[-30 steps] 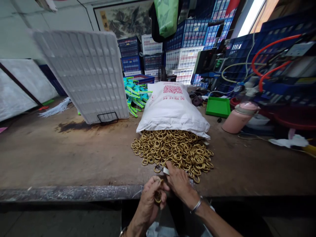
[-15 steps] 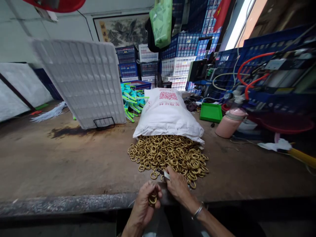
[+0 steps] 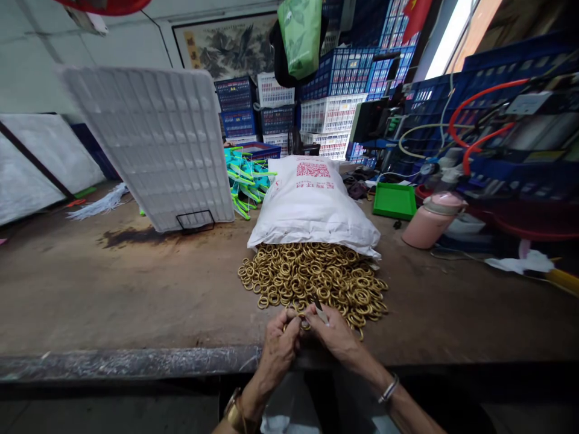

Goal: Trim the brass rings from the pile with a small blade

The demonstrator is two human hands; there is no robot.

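1. Left hand (image 3: pixel 279 342): fingers curled inward, pinching a gold-coloured ring (image 3: pixel 306 326) at the near edge of the pile; how many more sit in the palm, cannot tell. Gold-toned watch (image 3: pixel 234 413) on the wrist.
2. Right hand (image 3: pixel 333 333): grasping a small knife-like tool (image 3: pixel 321 311), dark tip pointing away from the body; its fingertips meet the left hand's at the ring. Silvery bangle (image 3: pixel 389 389) on the forearm.
3. Ring pile (image 3: pixel 312 274): loose heap on the brown worktable (image 3: pixel 136 301), just beyond both hands, spread from the mouth of a white sack (image 3: pixel 312 208) lying flat, red QR code printed on top.
4. Left of sack: teal-and-lime plastic pieces (image 3: pixel 246 181); white ribbed panel (image 3: pixel 167 144) leaning upright.
5. Right of sack: green tray (image 3: pixel 394 202), pink bottle (image 3: pixel 427 226) just beside it.
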